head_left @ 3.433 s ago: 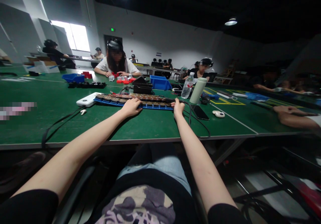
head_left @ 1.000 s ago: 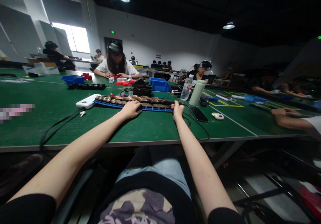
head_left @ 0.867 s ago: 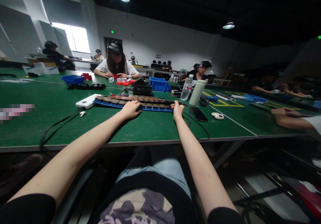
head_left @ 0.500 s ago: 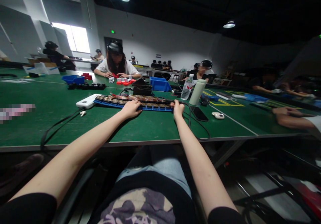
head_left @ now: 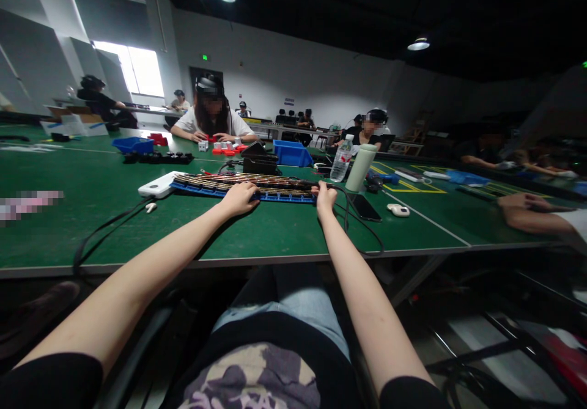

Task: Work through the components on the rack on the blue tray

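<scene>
Bottle [head_left: 342,161]: just left of flask [head_left: 361,169]
Phone [head_left: 366,208]: in front of flask
Case [head_left: 398,210]: front-right of flask
Earbud [head_left: 150,208]: well left of flask

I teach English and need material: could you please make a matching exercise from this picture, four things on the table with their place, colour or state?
Things:
1. long blue strip
2. flask
3. phone
4. white device

Descriptions:
A. pale green
B. by the left end of the long blue strip
C. touched by the left hand
D. black, lying flat

Pairs: 1-C, 2-A, 3-D, 4-B
</scene>
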`<act>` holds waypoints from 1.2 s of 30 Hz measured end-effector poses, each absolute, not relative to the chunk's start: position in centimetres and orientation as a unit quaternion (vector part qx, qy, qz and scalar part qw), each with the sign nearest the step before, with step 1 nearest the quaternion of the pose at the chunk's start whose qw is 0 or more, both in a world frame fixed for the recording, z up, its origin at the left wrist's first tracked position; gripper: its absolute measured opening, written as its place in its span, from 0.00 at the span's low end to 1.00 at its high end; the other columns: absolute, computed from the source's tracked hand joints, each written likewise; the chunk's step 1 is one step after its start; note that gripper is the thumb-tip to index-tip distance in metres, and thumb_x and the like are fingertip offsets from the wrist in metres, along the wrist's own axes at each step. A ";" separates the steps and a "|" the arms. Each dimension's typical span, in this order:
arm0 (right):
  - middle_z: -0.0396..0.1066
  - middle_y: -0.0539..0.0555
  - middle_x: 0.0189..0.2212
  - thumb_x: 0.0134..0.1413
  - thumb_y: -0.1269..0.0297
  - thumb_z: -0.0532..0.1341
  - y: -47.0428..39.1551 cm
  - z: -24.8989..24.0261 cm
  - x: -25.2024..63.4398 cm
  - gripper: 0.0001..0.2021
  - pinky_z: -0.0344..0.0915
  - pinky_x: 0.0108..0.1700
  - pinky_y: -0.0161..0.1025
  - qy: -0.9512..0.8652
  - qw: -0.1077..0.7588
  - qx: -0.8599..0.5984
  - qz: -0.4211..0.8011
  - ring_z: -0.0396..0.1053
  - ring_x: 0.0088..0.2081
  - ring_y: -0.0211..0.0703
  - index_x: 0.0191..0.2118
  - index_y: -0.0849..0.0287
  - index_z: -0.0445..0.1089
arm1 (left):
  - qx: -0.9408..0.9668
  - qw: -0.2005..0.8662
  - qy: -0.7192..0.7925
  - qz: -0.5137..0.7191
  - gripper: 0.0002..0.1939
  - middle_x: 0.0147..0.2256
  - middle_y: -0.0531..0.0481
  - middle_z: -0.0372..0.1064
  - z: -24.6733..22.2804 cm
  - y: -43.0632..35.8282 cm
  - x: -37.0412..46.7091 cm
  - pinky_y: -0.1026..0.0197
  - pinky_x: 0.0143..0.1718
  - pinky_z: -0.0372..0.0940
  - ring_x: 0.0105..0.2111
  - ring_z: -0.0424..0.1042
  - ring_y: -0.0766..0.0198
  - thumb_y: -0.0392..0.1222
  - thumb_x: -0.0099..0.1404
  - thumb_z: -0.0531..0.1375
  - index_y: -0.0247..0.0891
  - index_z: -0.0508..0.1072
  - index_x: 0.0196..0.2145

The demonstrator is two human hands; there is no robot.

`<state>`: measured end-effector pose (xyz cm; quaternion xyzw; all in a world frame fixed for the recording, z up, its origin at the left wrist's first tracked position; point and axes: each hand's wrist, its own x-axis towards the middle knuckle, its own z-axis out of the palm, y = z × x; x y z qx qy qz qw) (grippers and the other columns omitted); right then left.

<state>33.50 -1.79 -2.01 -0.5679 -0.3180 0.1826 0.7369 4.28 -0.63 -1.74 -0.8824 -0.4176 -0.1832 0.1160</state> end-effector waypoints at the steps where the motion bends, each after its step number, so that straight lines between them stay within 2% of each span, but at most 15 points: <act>1: 0.72 0.49 0.17 0.62 0.62 0.61 -1.8 -2.0 33.5 0.16 0.77 0.43 0.42 -0.318 0.737 -0.568 0.183 0.78 0.28 0.46 0.22 0.54 0.70 | -0.883 0.116 -0.417 -0.182 0.20 0.60 0.37 0.77 -1.7 -0.6 4.3 0.47 0.61 0.71 0.60 0.76 0.45 0.43 0.72 0.62 0.39 0.79 0.59; 15: 0.73 0.49 0.17 0.63 0.63 0.61 -1.9 -1.9 33.5 0.16 0.76 0.45 0.42 -0.306 0.740 -0.568 0.188 0.78 0.28 0.45 0.23 0.55 0.71 | -0.891 0.119 -0.403 -0.174 0.20 0.60 0.37 0.77 -1.9 -0.4 4.3 0.48 0.63 0.69 0.61 0.75 0.47 0.44 0.74 0.60 0.37 0.78 0.59; 22: 0.72 0.48 0.17 0.62 0.60 0.63 -1.7 -2.0 33.5 0.17 0.76 0.43 0.42 -0.306 0.742 -0.568 0.183 0.77 0.27 0.46 0.22 0.55 0.70 | -0.893 0.119 -0.392 -0.187 0.19 0.59 0.39 0.78 -2.1 -0.2 4.2 0.48 0.62 0.70 0.60 0.76 0.47 0.44 0.73 0.61 0.39 0.79 0.59; 27: 0.70 0.48 0.16 0.62 0.63 0.62 -1.6 -2.1 33.6 0.16 0.75 0.42 0.41 -0.308 0.743 -0.565 0.185 0.76 0.26 0.46 0.22 0.55 0.70 | -0.894 0.125 -0.385 -0.194 0.19 0.59 0.40 0.78 -2.4 0.0 4.1 0.48 0.62 0.70 0.60 0.77 0.48 0.44 0.73 0.60 0.40 0.79 0.59; 36: 0.70 0.48 0.16 0.61 0.63 0.62 -1.5 -2.3 33.6 0.15 0.75 0.41 0.40 -0.305 0.748 -0.559 0.187 0.76 0.26 0.44 0.22 0.55 0.70 | -0.896 0.122 -0.375 -0.206 0.20 0.59 0.37 0.78 -2.6 0.2 4.0 0.46 0.61 0.72 0.59 0.77 0.46 0.45 0.73 0.60 0.37 0.79 0.58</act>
